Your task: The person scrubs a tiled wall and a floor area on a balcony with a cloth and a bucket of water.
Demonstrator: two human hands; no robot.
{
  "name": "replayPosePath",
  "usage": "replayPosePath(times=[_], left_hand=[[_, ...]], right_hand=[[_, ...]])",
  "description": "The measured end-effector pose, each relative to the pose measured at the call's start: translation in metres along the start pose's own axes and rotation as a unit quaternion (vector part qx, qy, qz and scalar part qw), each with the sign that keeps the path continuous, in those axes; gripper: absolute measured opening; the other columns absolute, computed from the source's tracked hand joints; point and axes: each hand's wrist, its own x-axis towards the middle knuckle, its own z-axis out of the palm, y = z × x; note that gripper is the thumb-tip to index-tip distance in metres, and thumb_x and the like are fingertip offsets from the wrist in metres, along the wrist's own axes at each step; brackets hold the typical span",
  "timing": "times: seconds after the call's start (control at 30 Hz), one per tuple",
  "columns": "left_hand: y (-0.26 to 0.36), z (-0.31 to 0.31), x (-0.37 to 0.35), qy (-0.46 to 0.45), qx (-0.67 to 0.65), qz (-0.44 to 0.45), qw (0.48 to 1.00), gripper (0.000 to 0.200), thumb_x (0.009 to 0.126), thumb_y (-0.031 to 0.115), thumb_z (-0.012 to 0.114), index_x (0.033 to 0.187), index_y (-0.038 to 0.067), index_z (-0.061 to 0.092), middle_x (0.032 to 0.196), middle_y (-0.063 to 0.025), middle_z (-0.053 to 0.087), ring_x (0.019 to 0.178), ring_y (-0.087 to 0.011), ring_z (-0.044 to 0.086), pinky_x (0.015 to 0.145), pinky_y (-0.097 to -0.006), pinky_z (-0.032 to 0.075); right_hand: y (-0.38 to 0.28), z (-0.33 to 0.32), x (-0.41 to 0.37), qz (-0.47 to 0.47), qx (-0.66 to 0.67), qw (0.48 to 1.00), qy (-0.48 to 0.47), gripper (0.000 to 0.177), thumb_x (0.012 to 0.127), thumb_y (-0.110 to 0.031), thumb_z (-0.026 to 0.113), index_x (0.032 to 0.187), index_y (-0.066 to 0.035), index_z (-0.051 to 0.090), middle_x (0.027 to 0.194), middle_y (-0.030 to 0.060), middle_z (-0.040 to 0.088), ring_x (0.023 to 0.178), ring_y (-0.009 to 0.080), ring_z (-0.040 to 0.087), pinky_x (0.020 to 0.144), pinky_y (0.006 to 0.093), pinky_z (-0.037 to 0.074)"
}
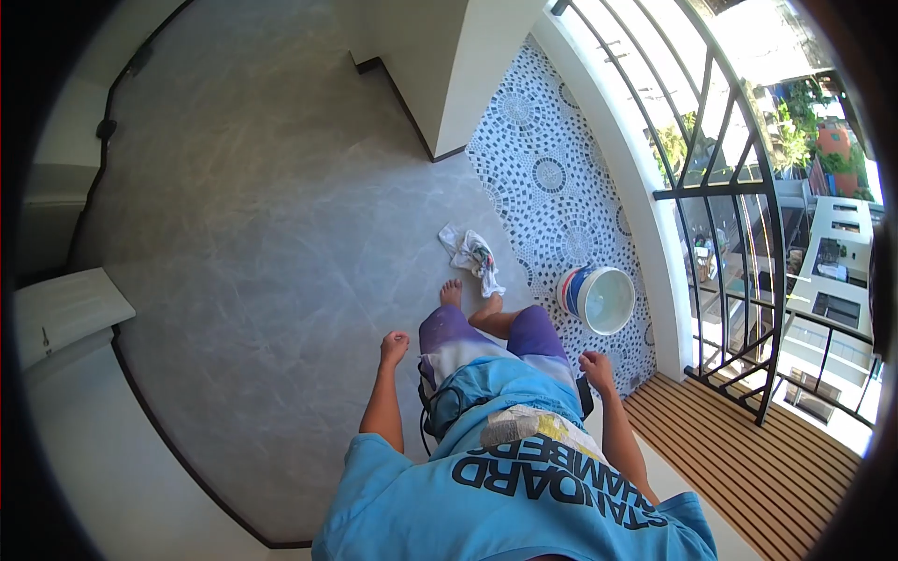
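My left hand [395, 348] hangs beside my left thigh, over the grey floor, with its fingers curled in and nothing showing in them. On the other side, my right hand [596, 370] is held by my right hip, also loosely closed with no object visible. A crumpled white cloth [474, 259] with dark and coloured patches lies on the floor just ahead of my bare feet. To its right stands a white bucket [606, 301] with a blue and red label, holding pale liquid. Neither hand touches the cloth or the bucket; my right hand is the nearer to the bucket.
Grey marbled floor [271, 234] meets a strip of patterned mosaic tiles [550, 178]. A white wall corner [449, 84] juts in ahead. Along the right runs a black metal railing [720, 192] above a low ledge, near wooden slats [748, 458]. White panels line the left.
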Motion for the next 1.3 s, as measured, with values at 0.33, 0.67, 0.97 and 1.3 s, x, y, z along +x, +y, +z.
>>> replayPosePath(times=[0.33, 0.67, 0.97, 1.3], left_hand=[[0.056, -0.002, 0.045, -0.041, 0.014, 0.083, 0.996, 0.022, 0.078, 0.017, 0.061, 0.096, 0.003, 0.063, 0.075, -0.0062, 0.066, 0.065, -0.0138, 0.063, 0.063, -0.0269, 0.050], [0.082, 0.016, 0.047, -0.056, 0.035, 0.088, 0.994, 0.025, 0.078, 0.019, 0.062, 0.097, 0.003, 0.063, 0.077, -0.0062, 0.067, 0.067, -0.0132, 0.063, 0.064, -0.0265, 0.050], [0.046, 0.056, 0.077, -0.081, 0.198, 0.114, 0.970, 0.025, 0.079, 0.023, 0.064, 0.097, 0.006, 0.064, 0.084, -0.0106, 0.068, 0.077, -0.0218, 0.066, 0.071, -0.0327, 0.052], [0.045, 0.177, 0.194, -0.129, 0.329, 0.151, 0.923, 0.044, 0.077, 0.019, 0.061, 0.119, 0.010, 0.052, 0.089, -0.0143, 0.068, 0.086, -0.0311, 0.065, 0.076, -0.0400, 0.051]], right_hand=[[-0.002, 0.021, -0.031, 0.057, 0.042, 0.997, -0.004, 0.038, 0.084, -0.025, 0.061, 0.107, 0.005, 0.062, 0.088, 0.0150, 0.068, 0.071, 0.0193, 0.065, 0.065, 0.0312, 0.050], [0.048, 0.030, -0.034, 0.062, 0.033, 0.997, -0.012, 0.036, 0.084, -0.024, 0.060, 0.105, 0.006, 0.063, 0.086, 0.0138, 0.068, 0.071, 0.0178, 0.065, 0.064, 0.0306, 0.052], [0.010, 0.053, 0.015, -0.027, 0.009, 0.998, -0.051, 0.036, 0.087, -0.023, 0.059, 0.110, 0.005, 0.060, 0.085, 0.0118, 0.068, 0.074, 0.0172, 0.063, 0.066, 0.0301, 0.050], [0.045, 0.210, 0.116, 0.039, 0.167, 0.978, -0.115, 0.036, 0.086, -0.023, 0.061, 0.109, 0.004, 0.060, 0.092, 0.0176, 0.067, 0.079, 0.0228, 0.066, 0.072, 0.0324, 0.051]])
